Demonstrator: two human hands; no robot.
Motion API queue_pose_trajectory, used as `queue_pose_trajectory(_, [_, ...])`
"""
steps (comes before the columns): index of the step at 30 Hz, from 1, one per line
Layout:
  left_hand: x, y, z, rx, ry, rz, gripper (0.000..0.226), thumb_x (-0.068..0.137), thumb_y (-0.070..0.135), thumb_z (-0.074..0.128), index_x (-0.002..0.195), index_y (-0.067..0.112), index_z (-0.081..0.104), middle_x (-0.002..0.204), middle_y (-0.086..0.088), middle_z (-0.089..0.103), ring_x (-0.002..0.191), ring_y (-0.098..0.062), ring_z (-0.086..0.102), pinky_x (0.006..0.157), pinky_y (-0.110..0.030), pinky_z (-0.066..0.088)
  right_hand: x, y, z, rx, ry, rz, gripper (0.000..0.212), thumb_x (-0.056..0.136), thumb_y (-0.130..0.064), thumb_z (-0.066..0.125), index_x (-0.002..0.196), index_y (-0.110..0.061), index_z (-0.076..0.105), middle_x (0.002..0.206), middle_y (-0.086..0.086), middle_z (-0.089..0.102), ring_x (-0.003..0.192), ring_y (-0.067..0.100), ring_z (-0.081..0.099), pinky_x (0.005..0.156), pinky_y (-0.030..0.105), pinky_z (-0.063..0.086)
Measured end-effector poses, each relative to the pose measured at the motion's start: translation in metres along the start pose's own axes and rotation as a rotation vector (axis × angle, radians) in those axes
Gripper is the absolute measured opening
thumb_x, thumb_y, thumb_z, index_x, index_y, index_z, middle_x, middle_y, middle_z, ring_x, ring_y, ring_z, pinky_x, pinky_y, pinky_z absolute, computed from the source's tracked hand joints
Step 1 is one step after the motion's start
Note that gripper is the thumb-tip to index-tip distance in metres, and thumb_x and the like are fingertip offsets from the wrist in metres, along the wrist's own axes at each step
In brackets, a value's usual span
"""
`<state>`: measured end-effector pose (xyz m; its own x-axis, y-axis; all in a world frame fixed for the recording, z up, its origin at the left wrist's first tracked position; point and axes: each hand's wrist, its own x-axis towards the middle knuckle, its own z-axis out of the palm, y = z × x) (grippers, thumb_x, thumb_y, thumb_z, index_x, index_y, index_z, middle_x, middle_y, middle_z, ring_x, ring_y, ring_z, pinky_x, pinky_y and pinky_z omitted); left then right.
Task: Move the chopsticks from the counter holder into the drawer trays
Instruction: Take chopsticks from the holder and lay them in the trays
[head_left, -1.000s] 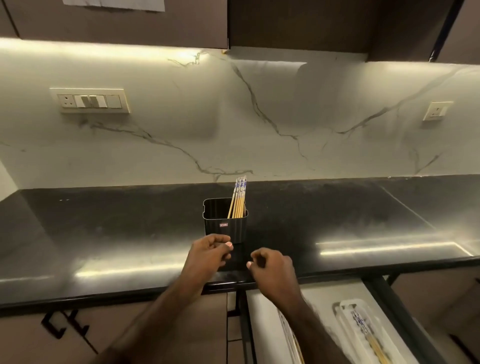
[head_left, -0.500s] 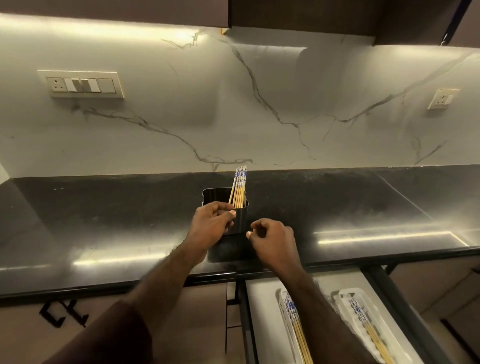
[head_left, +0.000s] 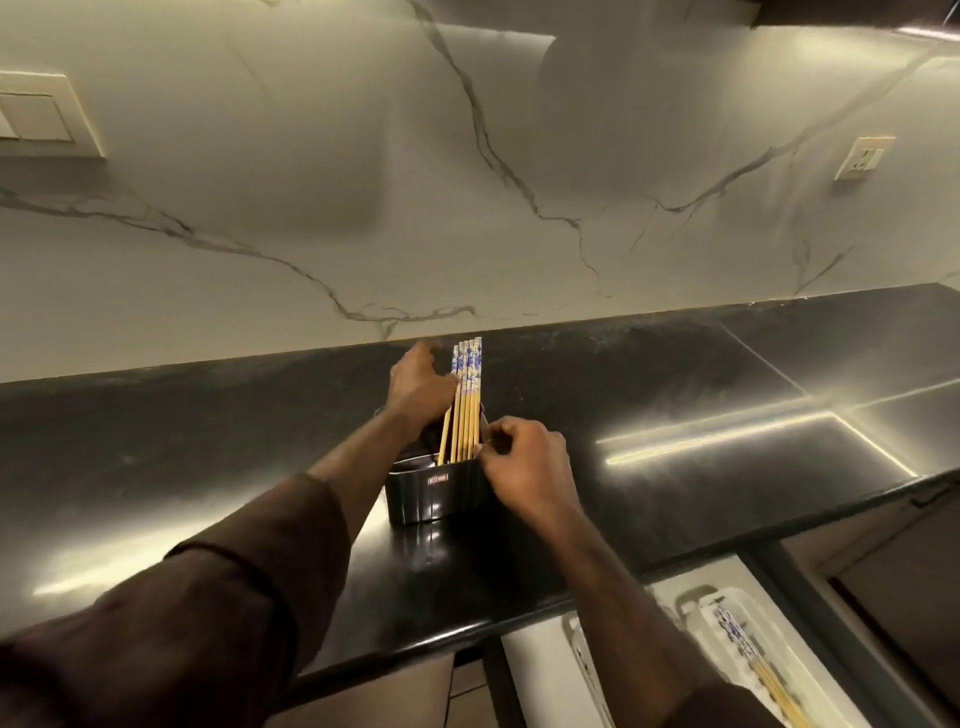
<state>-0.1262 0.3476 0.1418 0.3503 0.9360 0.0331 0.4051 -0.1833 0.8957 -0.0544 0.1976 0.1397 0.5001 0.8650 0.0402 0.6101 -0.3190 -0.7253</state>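
A black holder (head_left: 415, 496) stands on the dark counter, with a bundle of yellow chopsticks (head_left: 467, 410) with blue-patterned tops leaning upright in its right side. My left hand (head_left: 418, 389) reaches over the holder and presses against the left side of the bundle; whether its fingers close round the sticks is hidden. My right hand (head_left: 524, 465) is curled, its fingertips pinching the holder's right rim. At the bottom right the open drawer (head_left: 540, 670) holds a white tray (head_left: 810, 670) with chopsticks (head_left: 748, 654) lying in it. A second tray (head_left: 576, 644) is mostly hidden by my right arm.
The glossy black counter (head_left: 701, 395) runs left and right along a marble-look wall. A switch plate (head_left: 47, 114) is on the wall at far left and a socket (head_left: 862, 157) at right. The counter's front edge overhangs the drawer.
Both hands moved forward. The left went from the holder's front rim over it to the chopsticks; the right came up to the holder's right rim. The camera moved closer and tilted down.
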Motion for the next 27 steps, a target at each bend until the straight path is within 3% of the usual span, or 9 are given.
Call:
queue_pose_trajectory(3, [0.027, -0.007, 0.005, -0.016, -0.075, -0.045, 0.068, 0.084, 0.011, 0.071, 0.144, 0.018, 0.039, 0.132, -0.011, 0.054, 0.091, -0.009, 0.054, 0.064, -0.018, 0.043, 0.014, -0.002, 0.006, -0.006, 0.007, 0.026, 0.03, 0.09, -0.024, 0.066, 0.12, -0.021, 0.064, 0.112, -0.005, 0.068, 0.086, 0.0, 0.061, 0.068, 0.011, 0.045])
queue_pose_trajectory(7, [0.05, -0.017, 0.014, -0.076, -0.13, -0.093, 0.077, 0.082, 0.006, 0.072, 0.147, 0.02, 0.032, 0.105, -0.009, 0.069, 0.087, -0.017, 0.07, 0.075, -0.035, 0.059, 0.028, 0.001, 0.007, -0.02, 0.033, 0.045, 0.027, 0.089, -0.025, 0.067, 0.116, -0.024, 0.066, 0.106, -0.009, 0.07, 0.074, -0.009, 0.057, 0.055, 0.005, 0.038])
queue_pose_trajectory(10, [0.057, -0.028, 0.021, -0.085, -0.152, -0.091, 0.082, 0.08, 0.004, 0.074, 0.148, 0.021, 0.03, 0.091, -0.004, 0.068, 0.077, -0.014, 0.07, 0.06, -0.024, 0.054, 0.035, 0.005, 0.006, -0.029, 0.062, 0.064, 0.025, 0.089, -0.026, 0.068, 0.114, -0.026, 0.067, 0.101, -0.013, 0.069, 0.069, -0.014, 0.052, 0.049, 0.002, 0.034])
queue_pose_trajectory(14, [0.063, -0.039, 0.027, -0.065, -0.141, -0.077, 0.084, 0.077, 0.004, 0.077, 0.146, 0.022, 0.033, 0.083, 0.007, 0.062, 0.073, -0.005, 0.066, 0.054, -0.016, 0.045, 0.041, 0.009, 0.008, -0.015, 0.068, 0.087, 0.024, 0.088, -0.025, 0.069, 0.111, -0.027, 0.068, 0.084, -0.019, 0.061, 0.067, -0.016, 0.052, 0.047, 0.002, 0.037])
queue_pose_trajectory(18, [0.066, -0.046, 0.029, -0.11, -0.131, -0.086, 0.081, 0.074, 0.005, 0.079, 0.142, 0.024, 0.039, 0.081, 0.006, 0.069, 0.073, -0.002, 0.068, 0.056, -0.016, 0.046, 0.045, 0.011, 0.01, 0.008, 0.043, 0.106, 0.024, 0.088, -0.024, 0.069, 0.111, -0.027, 0.067, 0.084, -0.019, 0.061, 0.07, -0.014, 0.055, 0.051, 0.005, 0.038])
queue_pose_trajectory(22, [0.065, -0.048, 0.022, -0.153, -0.102, -0.086, 0.076, 0.075, 0.006, 0.08, 0.139, 0.022, 0.043, 0.081, 0.003, 0.072, 0.073, -0.003, 0.07, 0.06, -0.017, 0.048, 0.047, 0.011, 0.012, 0.036, 0.025, 0.12, 0.025, 0.088, -0.023, 0.068, 0.113, -0.025, 0.066, 0.104, -0.01, 0.068, 0.078, -0.009, 0.057, 0.062, 0.007, 0.042])
queue_pose_trajectory(27, [0.053, -0.033, 0.0, -0.24, -0.085, -0.029, 0.064, 0.079, 0.005, 0.076, 0.135, 0.02, 0.049, 0.089, -0.004, 0.074, 0.073, -0.009, 0.074, 0.061, -0.018, 0.055, 0.048, 0.005, 0.011, 0.104, 0.001, 0.132, 0.03, 0.09, -0.023, 0.066, 0.119, -0.023, 0.063, 0.11, -0.007, 0.068, 0.086, -0.004, 0.06, 0.071, 0.011, 0.046])
